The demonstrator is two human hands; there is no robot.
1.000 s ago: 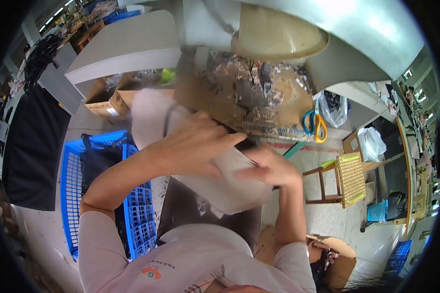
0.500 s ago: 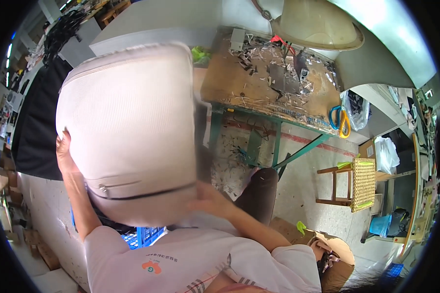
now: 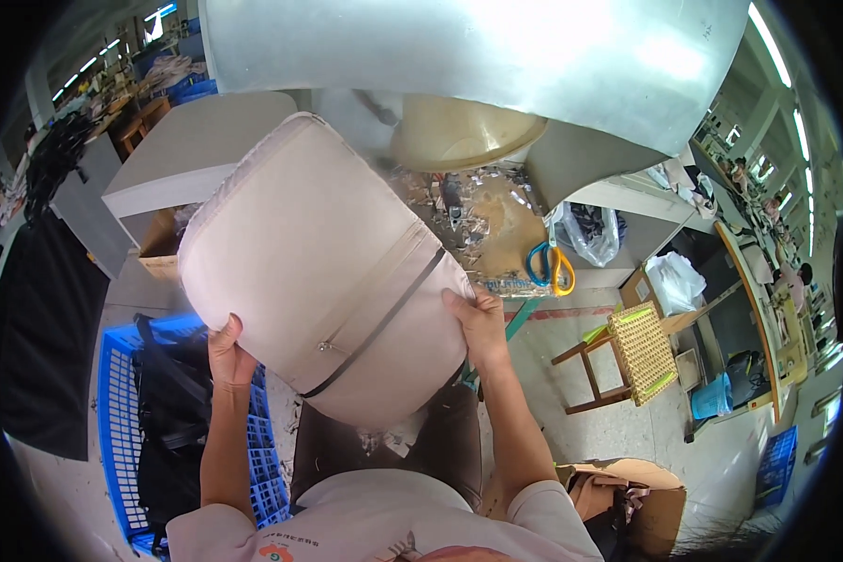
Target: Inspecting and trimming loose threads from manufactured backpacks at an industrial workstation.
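Note:
A pale pinkish bag panel (image 3: 300, 234) with rounded corners is tilted in front of me, above my lap. Across its lower part run a zipper with a small metal puller (image 3: 325, 347) and a dark strip (image 3: 384, 323). My left hand (image 3: 229, 354) grips the lower left edge, thumb on top and fingers out of sight underneath. On the right edge, near the end of the dark strip, my right hand (image 3: 479, 323) pinches the panel, its thumb on the face.
Scraps litter the worktable (image 3: 510, 220) beyond the panel, and scissors (image 3: 560, 272) with blue and orange handles hang at its corner. A blue crate (image 3: 112, 403) holding black bags stands at my left. Rightward are a woven stool (image 3: 642, 351) and an open cardboard box (image 3: 663, 492).
The panel has turned and lowered, so its zipper now slants up to the right. My right hand, blurred before, now grips the right edge. My view has shifted, showing more of the crate.

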